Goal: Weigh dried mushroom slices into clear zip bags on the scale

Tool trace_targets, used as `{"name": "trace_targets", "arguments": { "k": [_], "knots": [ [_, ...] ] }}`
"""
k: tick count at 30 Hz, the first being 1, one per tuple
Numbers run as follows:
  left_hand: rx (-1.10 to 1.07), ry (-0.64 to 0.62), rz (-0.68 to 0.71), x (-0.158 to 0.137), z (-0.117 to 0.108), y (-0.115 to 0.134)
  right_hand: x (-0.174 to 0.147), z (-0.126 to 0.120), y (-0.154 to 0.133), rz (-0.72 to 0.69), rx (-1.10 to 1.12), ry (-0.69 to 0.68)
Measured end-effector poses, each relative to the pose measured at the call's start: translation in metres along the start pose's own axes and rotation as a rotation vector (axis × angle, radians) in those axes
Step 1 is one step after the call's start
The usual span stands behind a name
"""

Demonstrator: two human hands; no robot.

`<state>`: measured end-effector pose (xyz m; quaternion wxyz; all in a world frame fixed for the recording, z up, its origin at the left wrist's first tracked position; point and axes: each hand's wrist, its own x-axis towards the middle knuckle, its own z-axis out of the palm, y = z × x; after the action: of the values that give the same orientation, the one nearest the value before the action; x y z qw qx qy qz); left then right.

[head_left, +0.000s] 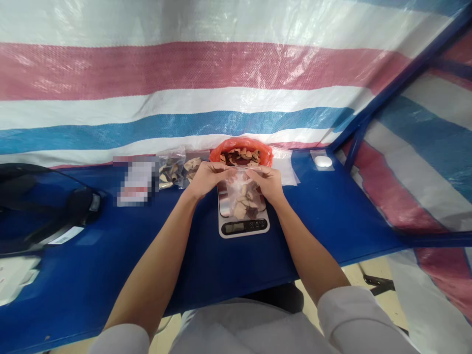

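Note:
Both hands pinch the top edge of a clear plastic bag (pixel 243 199) that holds several pale brown dried slices. My left hand (pixel 210 178) grips the bag's upper left side, fingers closed on it. On the upper right side, my right hand (pixel 266 181) is closed on the same edge. Under the bag is a white digital kitchen scale (pixel 225 229) with a dark display; whether the bag rests on it I cannot tell. Just behind the hands stands an open red plastic bag (pixel 266 152) with more dried slices (pixel 243 156) inside.
Left of the red bag lie filled clear bags (pixel 171 169) and a blurred-out packet (pixel 138 179). Flat clear bags (pixel 289 167) and a round white item (pixel 323 162) are to the right. A black strapped object (pixel 86 204) occupies the blue table's (pixel 324 211) left side; striped sheeting (pixel 184 69) rises behind.

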<state>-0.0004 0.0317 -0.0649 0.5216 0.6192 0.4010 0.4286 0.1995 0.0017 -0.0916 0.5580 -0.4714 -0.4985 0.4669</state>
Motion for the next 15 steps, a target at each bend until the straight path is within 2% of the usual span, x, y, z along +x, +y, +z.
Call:
{"name": "trace_targets", "arguments": {
  "k": [4, 15],
  "knots": [
    [-0.032, -0.032, -0.073, -0.0016, -0.0059, 0.0006, 0.0023, -0.0017, 0.0002, -0.005, 0.043, -0.008],
    [0.031, -0.095, 0.014, -0.0017, -0.0055, 0.0069, 0.0022, 0.0002, -0.0004, 0.003, 0.016, -0.038]
  ]
}}
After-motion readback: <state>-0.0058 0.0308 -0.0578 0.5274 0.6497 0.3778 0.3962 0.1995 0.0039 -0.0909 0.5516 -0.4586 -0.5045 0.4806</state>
